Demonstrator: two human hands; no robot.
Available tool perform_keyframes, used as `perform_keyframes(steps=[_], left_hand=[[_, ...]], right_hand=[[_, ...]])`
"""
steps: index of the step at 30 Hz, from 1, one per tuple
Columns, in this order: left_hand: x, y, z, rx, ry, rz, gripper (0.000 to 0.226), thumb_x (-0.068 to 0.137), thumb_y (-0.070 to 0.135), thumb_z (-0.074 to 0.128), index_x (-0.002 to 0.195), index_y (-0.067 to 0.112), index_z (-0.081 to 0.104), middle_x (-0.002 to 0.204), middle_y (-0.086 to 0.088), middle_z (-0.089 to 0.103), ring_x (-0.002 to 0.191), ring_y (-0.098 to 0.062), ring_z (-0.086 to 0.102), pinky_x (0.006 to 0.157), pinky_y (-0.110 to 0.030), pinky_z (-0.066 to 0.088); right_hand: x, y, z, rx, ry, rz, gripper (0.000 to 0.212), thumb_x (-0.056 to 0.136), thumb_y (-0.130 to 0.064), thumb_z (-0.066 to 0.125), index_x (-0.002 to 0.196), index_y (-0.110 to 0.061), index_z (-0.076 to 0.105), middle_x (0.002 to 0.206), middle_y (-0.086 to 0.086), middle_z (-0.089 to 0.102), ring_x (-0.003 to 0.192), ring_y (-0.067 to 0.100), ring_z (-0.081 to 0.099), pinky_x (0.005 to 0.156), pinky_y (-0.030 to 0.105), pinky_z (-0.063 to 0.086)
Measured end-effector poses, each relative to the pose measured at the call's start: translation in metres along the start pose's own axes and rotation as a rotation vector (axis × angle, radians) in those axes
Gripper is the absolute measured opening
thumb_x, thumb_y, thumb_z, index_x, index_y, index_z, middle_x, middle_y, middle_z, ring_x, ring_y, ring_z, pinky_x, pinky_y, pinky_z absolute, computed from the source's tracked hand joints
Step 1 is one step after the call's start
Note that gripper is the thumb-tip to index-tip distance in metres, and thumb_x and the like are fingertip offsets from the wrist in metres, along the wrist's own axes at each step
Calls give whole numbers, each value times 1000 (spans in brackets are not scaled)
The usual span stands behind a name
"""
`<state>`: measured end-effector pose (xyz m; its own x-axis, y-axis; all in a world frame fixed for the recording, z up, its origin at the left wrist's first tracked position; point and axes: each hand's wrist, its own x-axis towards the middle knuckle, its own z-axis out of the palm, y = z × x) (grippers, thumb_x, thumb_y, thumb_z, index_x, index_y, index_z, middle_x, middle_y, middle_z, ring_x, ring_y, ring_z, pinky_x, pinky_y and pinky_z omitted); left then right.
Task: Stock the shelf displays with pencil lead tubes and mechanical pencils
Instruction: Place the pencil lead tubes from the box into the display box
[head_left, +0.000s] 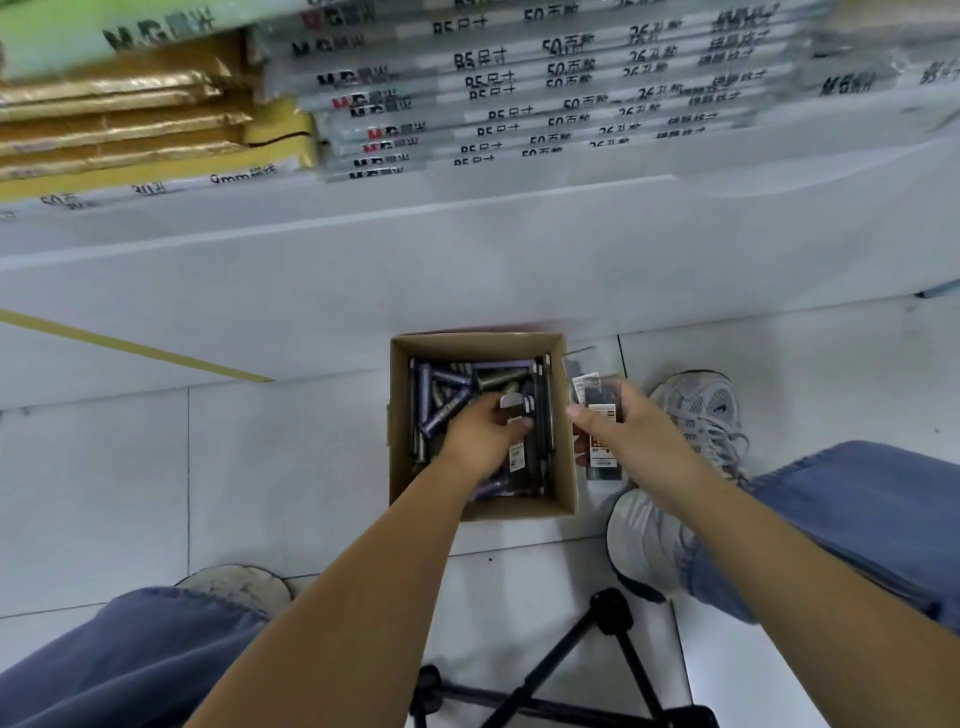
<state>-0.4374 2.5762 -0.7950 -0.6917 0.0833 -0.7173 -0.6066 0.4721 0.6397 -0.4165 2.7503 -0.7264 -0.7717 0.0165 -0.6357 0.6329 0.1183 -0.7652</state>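
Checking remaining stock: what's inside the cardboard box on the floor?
Purple and dark lead tubes lie jumbled in the cardboard box; the left hand grips one, hiding what lies beneath.

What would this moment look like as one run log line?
phase: picking stock | left hand: inside cardboard box, gripping a labelled pack | right hand: holding bundle of packs beside the box

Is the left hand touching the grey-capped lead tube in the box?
Touching. The head view shows the left hand inside the cardboard box, pinching the grey-capped lead tube.
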Motion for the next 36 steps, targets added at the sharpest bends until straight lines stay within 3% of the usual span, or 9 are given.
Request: perform_keyframes(steps=[4, 13, 16, 21, 25, 30, 34, 36], left_hand=[[5, -1, 5, -34, 1, -42, 51, 80, 14, 82, 126, 10, 61, 119, -8, 70, 108, -24, 66, 98, -44, 53], [4, -7, 15, -183, 51, -17, 41, 77, 21, 85, 111, 26, 63, 106, 6, 69, 98, -13, 65, 83, -24, 51], [7, -10, 16, -262, 49, -34, 37, 79, 14, 82, 105, 28, 60, 111, 0, 71, 101, -17, 66, 92, -33, 53], [9, -13, 15, -327, 25, -59, 32, 86, 9, 74, 113, 21, 62, 115, -3, 71, 106, -22, 67, 100, -43, 52], [5, -12, 8, -342, 24, -35, 25, 94, 11, 64, 117, 18, 66, 116, -4, 72, 104, -18, 66, 97, -38, 52], [-13, 10, -21, -500, -15, -21, 19, 96, 15, 62, 113, 18, 68, 106, -7, 76, 96, -24, 73, 84, -45, 61], [-46, 35, -44, -628, -20, 125, 14, 92, 20, 66, 104, 22, 73, 101, -7, 76, 91, -28, 73, 85, -48, 59], [-66, 47, -53, -682, -42, 216, 18, 88, 24, 69, 105, 20, 72, 100, -10, 74, 87, -28, 70, 80, -48, 57]], right_hand=[[0, -2, 0, -3, -14, 5, 12, 92, -20, 64, 102, -24, 58, 86, 4, 66, 58, -1, 63, 49, 14, 48], [-1, -3, 0, 0, -13, 10, 13, 92, -19, 64, 103, -21, 58, 87, 5, 66, 58, -2, 63, 49, 12, 47], [-2, -2, 0, -3, -10, 15, 13, 91, -20, 65, 104, -22, 59, 85, 1, 67, 59, -2, 63, 48, 11, 47], [-1, 0, -1, -14, -15, 17, 14, 91, -23, 65, 104, -25, 59, 85, -1, 68, 62, -1, 64, 51, 12, 48], [-2, -1, -2, -15, -28, 17, 13, 91, -23, 66, 101, -25, 59, 79, 1, 68, 60, 5, 66, 51, 16, 50], [-11, -12, -5, -173, 0, -91, 8, 91, -27, 64, 95, -29, 57, 66, 6, 67, 57, 18, 64, 53, 31, 52], [-24, -41, 12, -188, -34, -216, 15, 88, -28, 67, 98, -34, 58, 68, -6, 70, 55, 9, 65, 50, 18, 49], [-33, -52, 27, -175, -78, -264, 17, 87, -26, 69, 97, -33, 58, 67, -6, 70, 54, 10, 65, 52, 21, 51]])
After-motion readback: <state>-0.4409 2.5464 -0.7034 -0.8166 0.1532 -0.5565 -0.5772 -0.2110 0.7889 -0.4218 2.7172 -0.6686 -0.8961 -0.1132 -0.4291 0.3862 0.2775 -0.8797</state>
